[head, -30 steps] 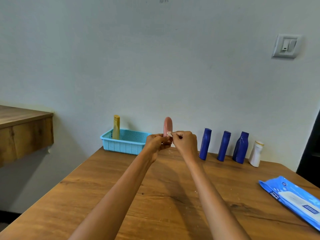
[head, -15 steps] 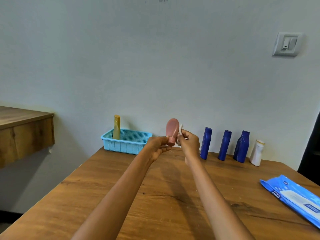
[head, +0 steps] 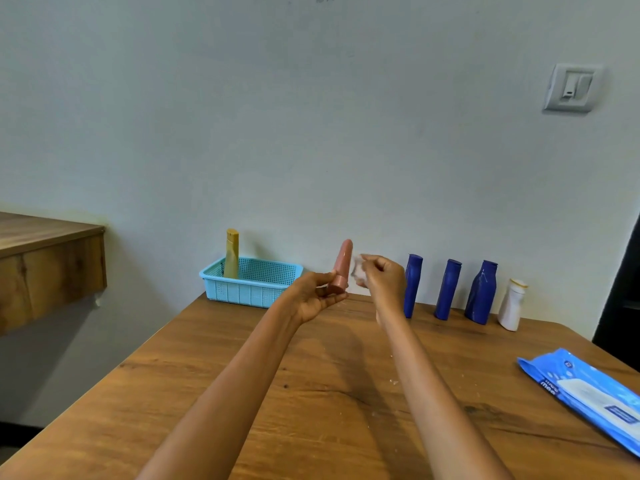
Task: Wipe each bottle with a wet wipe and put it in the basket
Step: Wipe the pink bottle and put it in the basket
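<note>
My left hand [head: 317,294] holds a pink bottle [head: 342,266] by its cap end, with the rounded end pointing up, above the table. Just right of the bottle, my right hand [head: 382,280] pinches a small white wet wipe [head: 358,271], a little apart from the bottle's side. A light blue basket [head: 249,289] stands at the table's far left with a yellow bottle [head: 231,253] upright in it. Three dark blue bottles [head: 412,285] [head: 447,289] [head: 482,292] and a white bottle [head: 512,304] stand in a row along the wall.
A blue pack of wet wipes [head: 588,393] lies at the table's right edge. A wooden shelf [head: 45,265] juts out on the left, beyond the wooden table [head: 311,393]. A wall switch [head: 573,87] is at upper right.
Both hands have shifted right and drawn apart. The pink bottle has turned edge-on, and the wipe has come off the bottle's side.
</note>
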A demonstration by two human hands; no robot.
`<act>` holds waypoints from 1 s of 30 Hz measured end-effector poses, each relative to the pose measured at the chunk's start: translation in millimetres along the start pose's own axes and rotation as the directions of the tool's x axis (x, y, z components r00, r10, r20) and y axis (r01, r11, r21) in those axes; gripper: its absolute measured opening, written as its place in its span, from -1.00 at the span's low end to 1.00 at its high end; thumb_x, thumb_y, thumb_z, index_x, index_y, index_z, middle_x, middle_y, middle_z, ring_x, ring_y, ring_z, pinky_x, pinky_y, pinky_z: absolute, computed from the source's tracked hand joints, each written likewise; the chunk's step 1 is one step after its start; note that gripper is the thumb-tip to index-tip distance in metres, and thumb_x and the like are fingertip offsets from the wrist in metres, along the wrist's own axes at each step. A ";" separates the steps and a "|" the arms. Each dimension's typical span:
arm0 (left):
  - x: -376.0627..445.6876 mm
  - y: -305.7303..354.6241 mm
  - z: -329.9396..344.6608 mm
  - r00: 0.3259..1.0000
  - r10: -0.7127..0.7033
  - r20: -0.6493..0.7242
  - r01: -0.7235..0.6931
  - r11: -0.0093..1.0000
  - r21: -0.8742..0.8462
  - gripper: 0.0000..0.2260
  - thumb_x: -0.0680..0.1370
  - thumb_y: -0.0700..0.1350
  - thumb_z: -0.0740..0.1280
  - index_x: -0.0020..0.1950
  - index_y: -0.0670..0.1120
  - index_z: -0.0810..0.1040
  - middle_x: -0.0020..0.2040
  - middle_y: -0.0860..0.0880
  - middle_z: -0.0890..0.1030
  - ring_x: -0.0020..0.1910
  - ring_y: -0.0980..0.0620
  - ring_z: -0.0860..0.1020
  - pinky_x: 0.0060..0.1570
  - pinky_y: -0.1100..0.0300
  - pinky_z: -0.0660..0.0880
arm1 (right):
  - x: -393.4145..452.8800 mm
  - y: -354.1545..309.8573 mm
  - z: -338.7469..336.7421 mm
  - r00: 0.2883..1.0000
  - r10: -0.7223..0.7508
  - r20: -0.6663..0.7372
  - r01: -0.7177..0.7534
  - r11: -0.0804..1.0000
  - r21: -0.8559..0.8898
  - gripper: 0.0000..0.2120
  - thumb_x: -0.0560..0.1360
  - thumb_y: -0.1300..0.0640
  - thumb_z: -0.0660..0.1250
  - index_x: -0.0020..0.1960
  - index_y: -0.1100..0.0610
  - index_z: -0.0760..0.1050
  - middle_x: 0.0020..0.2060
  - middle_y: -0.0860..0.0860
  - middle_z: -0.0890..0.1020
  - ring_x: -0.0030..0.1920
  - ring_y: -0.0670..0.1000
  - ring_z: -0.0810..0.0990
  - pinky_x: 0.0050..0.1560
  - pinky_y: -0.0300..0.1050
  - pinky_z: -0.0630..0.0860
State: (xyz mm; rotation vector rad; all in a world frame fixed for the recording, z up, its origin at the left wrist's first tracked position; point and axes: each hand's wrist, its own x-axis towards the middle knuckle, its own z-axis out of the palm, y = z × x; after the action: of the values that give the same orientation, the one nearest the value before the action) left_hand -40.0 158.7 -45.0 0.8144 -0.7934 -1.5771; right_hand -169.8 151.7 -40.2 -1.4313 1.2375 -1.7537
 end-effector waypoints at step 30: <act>2.1 9.2 -7.5 0.988 0.110 -0.110 -0.133 0.966 -0.223 -0.92 0.52 -0.31 0.31 -0.09 -0.32 0.46 -0.19 -0.21 0.54 -0.27 -0.03 0.59 -0.06 0.01 0.59 | -14.9 -1.7 16.3 0.995 0.052 0.080 -0.042 0.993 -0.114 -0.78 0.53 0.24 0.21 -0.06 0.15 0.64 -0.22 -0.01 0.64 -0.22 -0.12 0.57 -0.26 -0.30 0.46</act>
State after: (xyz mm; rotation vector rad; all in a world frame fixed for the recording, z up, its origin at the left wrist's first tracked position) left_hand -29.1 154.9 -41.5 0.6557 -0.5674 -1.4760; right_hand -149.9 160.2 -45.1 -1.5103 1.3333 -1.5989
